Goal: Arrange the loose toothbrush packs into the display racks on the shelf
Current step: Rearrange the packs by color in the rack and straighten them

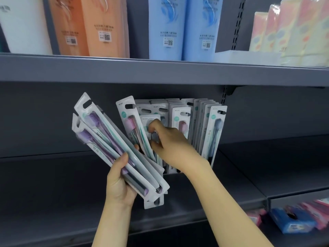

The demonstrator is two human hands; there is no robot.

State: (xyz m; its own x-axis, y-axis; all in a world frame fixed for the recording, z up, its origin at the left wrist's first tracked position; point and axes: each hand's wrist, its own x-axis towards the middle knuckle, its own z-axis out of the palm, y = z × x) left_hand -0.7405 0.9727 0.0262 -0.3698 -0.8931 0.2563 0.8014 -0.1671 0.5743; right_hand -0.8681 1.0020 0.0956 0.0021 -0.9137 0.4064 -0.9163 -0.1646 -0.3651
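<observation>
Many white-carded toothbrush packs already stand racked on the dark grey shelf. The right hand pinches one there; the left hand grips a fan of purple-brush packs, unplaced.

1. We see a fan of loose toothbrush packs, white cards with purple and pink brushes, tilted leftward above the shelf.
2. We see more packs standing upright in rows at the shelf's back, one grey-blue brush foremost right.
</observation>
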